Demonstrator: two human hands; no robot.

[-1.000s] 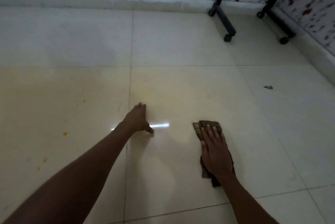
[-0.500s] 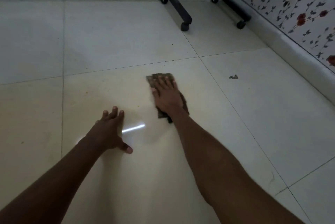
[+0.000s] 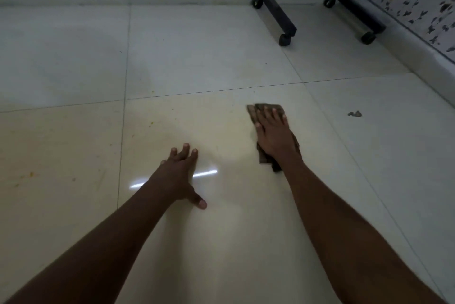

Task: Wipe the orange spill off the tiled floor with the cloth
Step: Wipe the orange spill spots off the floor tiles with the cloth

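So the right hand (image 3: 273,136) is lying flat on the brown cloth (image 3: 267,108), fingers straight and close together, pressing it into the tiled floor (image 3: 246,242) at about 1 o'clock from the middle of the view — palm-down like that probably because it's spreading pressure over the whole rag for a wipe. The cloth is peeking out past the fingertips and trailing back under the wrist.

The left hand (image 3: 179,173) is planted on the floor near dead centre, fingers fanned out and thumb sticking off toward 4 o'clock, holding nothing. I'm guessing it's just propping up the person's weight while they're leaning in.

What's left of the orange spill (image 3: 152,122) is sitting over at 9 to 10 o'clock — small specks, plus a few more (image 3: 30,174) further left, with a yellowish film tinting the near tiles. The cloth is well apart from those, so I'd say the wiping isn't finished.

A black wheeled frame (image 3: 283,20) is standing at 1 o'clock by the floral wall, and a small dark scrap (image 3: 354,114) is lying at 3 o'clock.

No brands or writing anywhere that I'm seeing.
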